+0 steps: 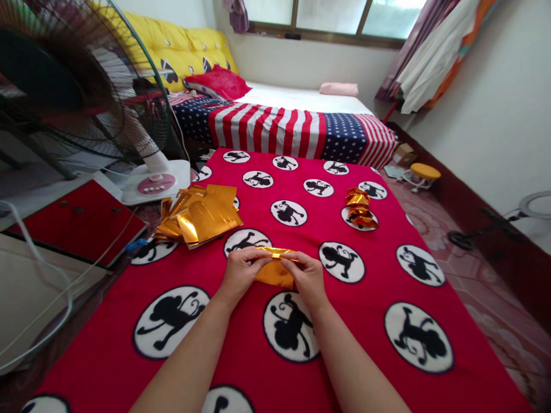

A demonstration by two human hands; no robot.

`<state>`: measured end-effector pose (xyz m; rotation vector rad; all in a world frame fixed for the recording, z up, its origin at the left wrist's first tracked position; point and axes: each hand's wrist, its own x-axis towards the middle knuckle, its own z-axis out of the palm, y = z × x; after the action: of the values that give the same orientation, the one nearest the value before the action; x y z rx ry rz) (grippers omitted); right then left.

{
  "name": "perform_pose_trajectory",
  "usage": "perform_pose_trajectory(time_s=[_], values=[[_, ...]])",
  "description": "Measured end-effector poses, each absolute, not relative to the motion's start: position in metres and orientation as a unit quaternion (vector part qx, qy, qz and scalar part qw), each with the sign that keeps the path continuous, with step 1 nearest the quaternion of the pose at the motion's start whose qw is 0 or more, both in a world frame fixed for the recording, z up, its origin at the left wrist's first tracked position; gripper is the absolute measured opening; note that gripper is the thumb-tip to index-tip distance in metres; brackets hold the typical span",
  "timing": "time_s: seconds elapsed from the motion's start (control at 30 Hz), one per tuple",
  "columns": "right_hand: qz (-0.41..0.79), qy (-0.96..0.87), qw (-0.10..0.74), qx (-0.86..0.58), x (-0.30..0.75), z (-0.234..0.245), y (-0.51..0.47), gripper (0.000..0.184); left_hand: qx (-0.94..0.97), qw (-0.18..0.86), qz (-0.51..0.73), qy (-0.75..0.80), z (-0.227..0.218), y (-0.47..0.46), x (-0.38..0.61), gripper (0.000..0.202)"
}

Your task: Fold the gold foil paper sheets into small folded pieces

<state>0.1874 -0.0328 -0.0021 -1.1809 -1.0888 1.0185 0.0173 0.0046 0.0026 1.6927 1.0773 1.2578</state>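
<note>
A sheet of shiny gold foil paper (275,274) is between my two hands, low over the red cloth. Its far edge is rolled or folded over into a narrow strip. My left hand (243,269) pinches the left end of that strip between thumb and fingers. At the other end, my right hand (307,275) pinches it the same way, and the flat part of the sheet hangs toward me. To the left lies a loose pile of gold foil sheets (206,215). Several folded gold foil pieces (360,207) sit in a row on the right.
A red cloth with monkey circles (365,310) covers the surface before me. At the left stand a large fan (159,172) and a red panel (77,215). Behind is a bed with a striped, starred cover (275,129). A yellow stool (425,171) stands at the right.
</note>
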Motion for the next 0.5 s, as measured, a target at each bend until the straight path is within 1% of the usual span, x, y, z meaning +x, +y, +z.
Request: perform_pose_trajectory(time_s=[0.13, 0.23, 0.37, 0.5], values=[[0.437, -0.435, 0.602, -0.507, 0.1884, -0.0017, -0.0323, 0.012, 0.664, 0.355, 0.501, 0.427, 0.0027, 0.0052, 0.0147, 0.008], [0.419, -0.448, 0.611, -0.501, 0.1897, -0.0002, -0.0312, 0.008, 0.671, 0.346, 0.503, 0.421, 0.0043, 0.0053, 0.0136, 0.008], [0.381, -0.491, 0.619, -0.48, 0.1916, 0.0007, -0.0302, 0.004, 0.661, 0.369, 0.504, 0.417, 0.0062, 0.004, 0.0142, 0.009], [0.411, -0.46, 0.629, -0.473, 0.1926, -0.0016, -0.0299, 0.006, 0.644, 0.384, 0.5, 0.432, 0.008, 0.0016, 0.0153, 0.01]])
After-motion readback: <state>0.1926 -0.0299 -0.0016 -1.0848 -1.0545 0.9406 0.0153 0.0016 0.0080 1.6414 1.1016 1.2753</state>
